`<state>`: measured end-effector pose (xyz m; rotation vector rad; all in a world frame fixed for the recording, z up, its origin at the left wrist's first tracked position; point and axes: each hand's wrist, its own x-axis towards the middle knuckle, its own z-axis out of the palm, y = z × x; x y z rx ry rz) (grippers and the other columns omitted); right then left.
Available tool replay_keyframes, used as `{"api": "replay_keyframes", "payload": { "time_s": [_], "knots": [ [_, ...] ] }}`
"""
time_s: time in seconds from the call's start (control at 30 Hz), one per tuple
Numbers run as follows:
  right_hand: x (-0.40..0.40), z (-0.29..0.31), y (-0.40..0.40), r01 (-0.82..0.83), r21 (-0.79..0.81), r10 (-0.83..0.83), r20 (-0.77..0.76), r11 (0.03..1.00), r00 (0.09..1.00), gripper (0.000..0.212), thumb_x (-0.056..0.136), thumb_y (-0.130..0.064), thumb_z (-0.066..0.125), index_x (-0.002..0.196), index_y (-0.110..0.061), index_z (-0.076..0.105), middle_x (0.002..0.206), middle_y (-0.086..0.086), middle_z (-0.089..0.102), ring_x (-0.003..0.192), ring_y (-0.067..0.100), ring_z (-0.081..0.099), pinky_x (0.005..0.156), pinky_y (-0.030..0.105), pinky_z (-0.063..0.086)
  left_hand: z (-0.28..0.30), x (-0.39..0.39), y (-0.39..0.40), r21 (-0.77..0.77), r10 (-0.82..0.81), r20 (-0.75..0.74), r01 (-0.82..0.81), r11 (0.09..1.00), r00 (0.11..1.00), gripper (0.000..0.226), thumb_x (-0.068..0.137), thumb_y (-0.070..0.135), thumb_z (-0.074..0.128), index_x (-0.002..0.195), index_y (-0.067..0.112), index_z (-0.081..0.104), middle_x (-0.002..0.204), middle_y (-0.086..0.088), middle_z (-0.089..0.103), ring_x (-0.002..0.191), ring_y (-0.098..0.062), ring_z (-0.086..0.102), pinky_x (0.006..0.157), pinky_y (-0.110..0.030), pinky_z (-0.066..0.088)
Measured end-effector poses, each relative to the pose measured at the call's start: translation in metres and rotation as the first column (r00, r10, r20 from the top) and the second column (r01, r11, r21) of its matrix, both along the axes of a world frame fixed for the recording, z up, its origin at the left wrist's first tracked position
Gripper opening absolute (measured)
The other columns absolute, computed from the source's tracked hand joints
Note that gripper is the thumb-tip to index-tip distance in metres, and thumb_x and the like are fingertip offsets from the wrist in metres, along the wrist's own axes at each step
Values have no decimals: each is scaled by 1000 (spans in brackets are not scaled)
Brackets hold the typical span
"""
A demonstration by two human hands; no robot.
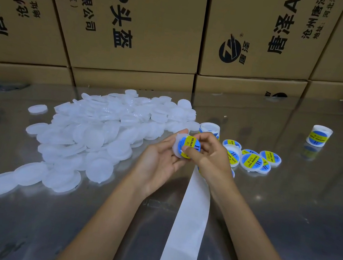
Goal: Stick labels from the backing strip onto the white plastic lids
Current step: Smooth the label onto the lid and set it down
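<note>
Left hand point(162, 161) cradles lid point(177, 147), fingers curled round it; right hand point(209, 155) thumb presses label point(189, 146). Pile of lids point(90, 136) left, labelled lids point(252, 160) right, strip point(188, 220) between forearms.

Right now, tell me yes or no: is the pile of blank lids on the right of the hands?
No, the pile of blank lids lies left of both hands; labelled lids sit right.

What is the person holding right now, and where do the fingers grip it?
The left hand holds a white lid by its rim, the fingers cupped behind it. The right hand presses a blue and yellow label onto its face with the thumb.
</note>
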<state>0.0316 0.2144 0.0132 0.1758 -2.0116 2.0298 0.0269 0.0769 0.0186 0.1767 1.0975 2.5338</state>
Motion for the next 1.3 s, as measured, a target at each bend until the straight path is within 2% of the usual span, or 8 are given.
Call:
{"api": "replay_keyframes", "payload": {
  "time_s": [0.13, 0.3, 0.57, 0.73, 0.83, 0.93, 1.03, 1.3],
  "knots": [
    [1, -1, -1, 22, 56, -21, -28, 998, 999, 21, 82, 2, 73, 92, -11, 59, 98, 17, 69, 85, 20, 66, 84, 41, 56, -1, 0, 2, -32, 8, 1, -8, 999, 1000, 32, 104, 14, 41, 131, 9, 59, 129, -15, 68, 115, -24, 68, 92, -32, 58],
    [4, 1, -3, 61, 97, -57, -42, 993, 998, 19, 82, 2, 73, 94, -5, 59, 97, 18, 68, 90, 30, 66, 86, 49, 56, 1, 3, 5, -50, 18, -16, -18, 999, 1000, 31, 106, 15, 38, 128, 11, 61, 129, -12, 68, 115, -23, 68, 93, -31, 57],
    [6, 1, -5, 110, 138, -102, -66, 984, 993, 19, 82, -4, 75, 92, -9, 59, 91, 13, 68, 87, 30, 65, 80, 43, 56, 2, 5, 6, -111, 34, -52, -39, 993, 998, 32, 107, 16, 38, 132, 13, 58, 130, -10, 67, 122, -22, 64, 100, -32, 53],
    [3, -4, -7, 178, 193, -159, -109, 965, 981, 25, 80, -15, 79, 95, -23, 60, 85, -8, 66, 71, 3, 60, 70, 21, 50, 2, 5, 5, -125, 45, -81, -55, 991, 996, 36, 107, 16, 38, 139, 13, 54, 131, -11, 67, 127, -25, 60, 102, -34, 51],
    [2, -6, -8, 233, 181, -207, -153, 955, 966, 42, 76, -17, 82, 109, -25, 56, 95, -10, 59, 76, 1, 55, 71, 10, 43, 2, 5, 3, -113, 33, -70, -41, 993, 997, 38, 107, 17, 37, 141, 15, 53, 136, -13, 63, 131, -28, 57, 102, -40, 49],
    [1, -7, -6, 249, 176, -231, -117, 952, 966, 46, 73, -27, 86, 107, -26, 55, 97, -12, 56, 82, 6, 53, 74, 15, 44, 4, 6, 1, -77, 34, -69, -39, 996, 997, 41, 106, 17, 37, 144, 16, 50, 141, -13, 60, 136, -29, 51, 104, -45, 46],
    [1, -8, -7, 275, 277, -250, -121, 921, 961, 36, 76, -40, 82, 98, -22, 59, 96, -14, 57, 85, 3, 51, 77, 18, 43, 6, 6, 0, -63, 60, -105, -67, 996, 993, 44, 100, 18, 43, 143, 15, 52, 137, -10, 63, 128, -25, 59, 98, -38, 47],
    [1, -11, -10, 353, 565, -253, -251, 746, 935, 41, 91, -61, 51, 79, -24, 63, 76, -6, 57, 86, 14, 54, 84, 37, 35, 4, 8, 4, -96, 56, -189, -76, 992, 980, 35, 106, 16, 33, 134, 14, 54, 136, -9, 64, 122, -25, 60, 109, -40, 42]
  ]
}}
